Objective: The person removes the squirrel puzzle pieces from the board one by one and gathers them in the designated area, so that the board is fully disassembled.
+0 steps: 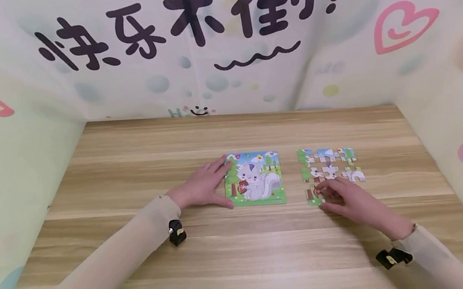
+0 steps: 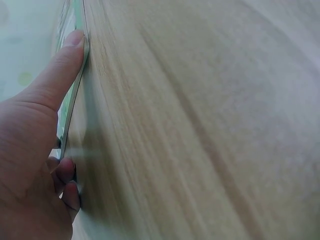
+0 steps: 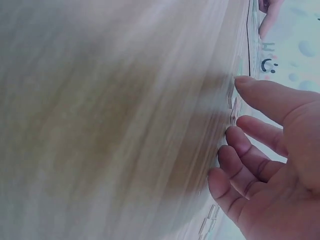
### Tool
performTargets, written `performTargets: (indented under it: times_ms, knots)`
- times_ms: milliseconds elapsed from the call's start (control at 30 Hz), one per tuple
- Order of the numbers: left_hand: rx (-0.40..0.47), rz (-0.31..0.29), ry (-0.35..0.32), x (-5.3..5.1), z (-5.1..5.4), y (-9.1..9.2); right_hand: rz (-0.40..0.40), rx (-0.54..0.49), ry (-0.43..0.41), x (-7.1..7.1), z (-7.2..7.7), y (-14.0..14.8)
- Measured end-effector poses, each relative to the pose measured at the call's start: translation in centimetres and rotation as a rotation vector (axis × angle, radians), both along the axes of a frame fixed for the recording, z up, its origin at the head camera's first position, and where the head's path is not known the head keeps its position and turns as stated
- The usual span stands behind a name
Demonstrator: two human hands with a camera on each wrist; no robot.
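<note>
A square picture board (image 1: 254, 179) with a grey-white squirrel lies flat on the wooden table. My left hand (image 1: 202, 186) rests at its left edge, fingers stretched near the upper corner and the thumb at the lower one. In the left wrist view the thumb (image 2: 65, 65) lies along the board's rim. Right of the board, jigsaw pieces (image 1: 327, 154) of the same picture lie in spaced rows. My right hand (image 1: 350, 199) pinches a piece with a red acorn (image 1: 313, 195) in the nearest row between thumb and index finger. Its other fingers are curled, hiding the table beneath them.
The wooden table (image 1: 249, 270) runs up to printed curtains (image 1: 221, 74) at the back and both sides. Dark wrist cameras (image 1: 176, 232) sit at the sleeve cuffs.
</note>
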State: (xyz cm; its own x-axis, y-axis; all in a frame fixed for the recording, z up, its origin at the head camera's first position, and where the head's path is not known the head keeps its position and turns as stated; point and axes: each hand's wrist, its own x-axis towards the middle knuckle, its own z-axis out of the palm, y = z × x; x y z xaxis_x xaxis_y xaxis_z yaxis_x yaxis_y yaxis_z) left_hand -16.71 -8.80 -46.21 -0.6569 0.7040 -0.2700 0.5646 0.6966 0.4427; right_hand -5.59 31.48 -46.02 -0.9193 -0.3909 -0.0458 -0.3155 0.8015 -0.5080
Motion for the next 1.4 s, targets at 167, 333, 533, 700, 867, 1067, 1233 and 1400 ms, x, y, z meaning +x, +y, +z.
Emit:
performTargets:
  times_ms: [167,333,533,700,867,1067,1233,1400]
  knots:
    - [0.01,-0.004,0.008,-0.4,0.0,0.2,-0.034,0.033,0.036,-0.3,0.8,0.0]
    - [0.001,-0.002,0.012,-0.3,0.1,0.1,-0.06,0.049,0.035,-1.0,1.7,-1.1]
    - [0.02,0.004,0.022,0.1,0.5,-0.2,0.026,0.054,0.051,-2.7,2.2,-4.6]
    - [0.016,0.003,0.025,0.2,0.4,-0.1,0.132,0.059,0.088,-4.0,2.0,-8.4]
    - [0.001,-0.001,0.013,0.2,0.3,0.0,0.211,0.103,0.073,-4.7,1.8,-11.4]
    - [-0.006,-0.006,0.024,0.1,0.1,0.2,0.19,0.154,-0.04,-4.8,2.3,-13.3]
    - [-0.013,0.01,0.009,0.3,-0.2,0.1,0.154,0.146,-0.119,-5.0,2.3,-13.8]
    - [-0.012,0.014,0.008,0.2,0.1,0.0,0.094,0.141,-0.171,-5.3,2.4,-14.2]
